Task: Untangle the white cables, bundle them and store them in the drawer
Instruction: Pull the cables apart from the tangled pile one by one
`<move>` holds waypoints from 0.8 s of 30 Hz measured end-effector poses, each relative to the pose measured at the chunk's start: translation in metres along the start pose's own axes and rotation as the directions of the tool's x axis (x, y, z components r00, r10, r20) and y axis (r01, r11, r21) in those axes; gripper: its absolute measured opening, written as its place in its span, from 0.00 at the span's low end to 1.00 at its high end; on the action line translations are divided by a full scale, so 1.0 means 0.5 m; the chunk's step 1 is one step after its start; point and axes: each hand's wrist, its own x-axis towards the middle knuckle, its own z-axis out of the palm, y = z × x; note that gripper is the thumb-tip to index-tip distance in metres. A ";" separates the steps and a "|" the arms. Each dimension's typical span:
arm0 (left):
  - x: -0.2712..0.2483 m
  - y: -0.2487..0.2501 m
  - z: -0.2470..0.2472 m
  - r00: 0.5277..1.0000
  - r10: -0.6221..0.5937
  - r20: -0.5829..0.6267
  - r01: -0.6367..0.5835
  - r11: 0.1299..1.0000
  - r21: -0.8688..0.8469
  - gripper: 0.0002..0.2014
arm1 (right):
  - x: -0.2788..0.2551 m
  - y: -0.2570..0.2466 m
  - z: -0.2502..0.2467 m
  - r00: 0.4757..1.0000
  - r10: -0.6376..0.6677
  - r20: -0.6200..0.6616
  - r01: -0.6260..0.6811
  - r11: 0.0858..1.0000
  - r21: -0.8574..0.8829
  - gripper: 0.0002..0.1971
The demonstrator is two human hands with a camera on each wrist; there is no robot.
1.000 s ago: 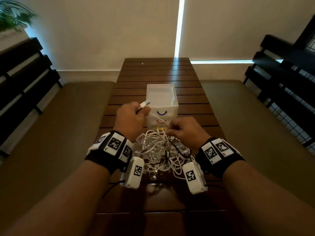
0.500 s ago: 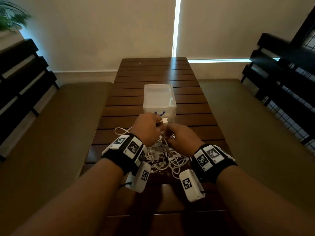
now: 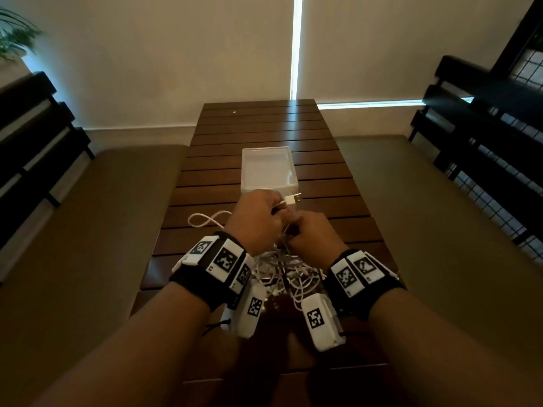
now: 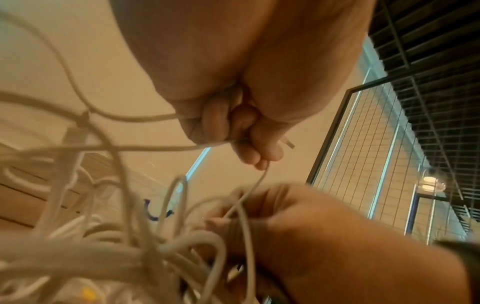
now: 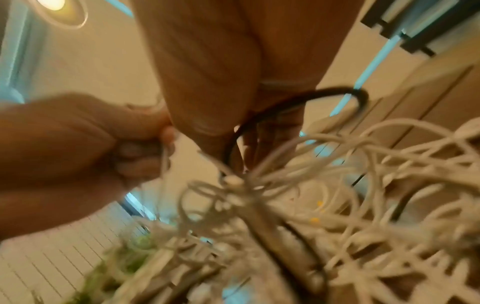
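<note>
Looking from the head view, the left hand [image 3: 255,221] was clenched around a thin white cable whose flat USB plug [image 3: 293,198] stuck out beyond the knuckles, and the right hand [image 3: 314,236] pinched strands just beside it. The heap of tangled white cables [image 3: 282,268] lay on the dark slatted wooden table [image 3: 264,127] under both wrists, in front of the small translucent plastic drawer unit [image 3: 269,168], so nothing was stored yet.

In the left wrist view, the left fingers [image 4: 221,125] were curled tightly on two white strands, and one strand ran tight down to the right hand [image 4: 298,226]. I judged that a strong pull there could tighten a knot.

In the right wrist view, which was blurred, a black cable [image 5: 311,98] looped by the right fingers [image 5: 213,115] and went into the white mass. It could be dragged along, or the whole heap could slide off the table.
</note>
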 end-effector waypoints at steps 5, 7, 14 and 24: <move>-0.001 -0.024 0.002 0.997 -0.066 -0.038 0.066 0.998 0.004 0.19 | 0.008 0.023 0.001 0.998 0.024 0.052 -0.014 0.982 -0.187 0.03; -0.001 -0.044 -0.001 0.992 -0.108 -0.067 0.109 0.994 0.015 0.17 | 0.006 0.021 -0.007 1.000 0.002 -0.025 -0.005 0.994 -0.112 0.05; -0.002 -0.066 -0.005 0.986 -0.164 0.032 0.164 0.986 0.020 0.09 | 0.004 0.018 -0.005 0.997 0.075 0.019 -0.074 0.997 -0.038 0.05; 0.000 -0.030 -0.013 0.999 -0.027 -0.039 0.023 0.996 -0.091 0.14 | 0.014 0.004 -0.013 0.984 0.114 0.135 -0.081 0.970 -0.230 0.06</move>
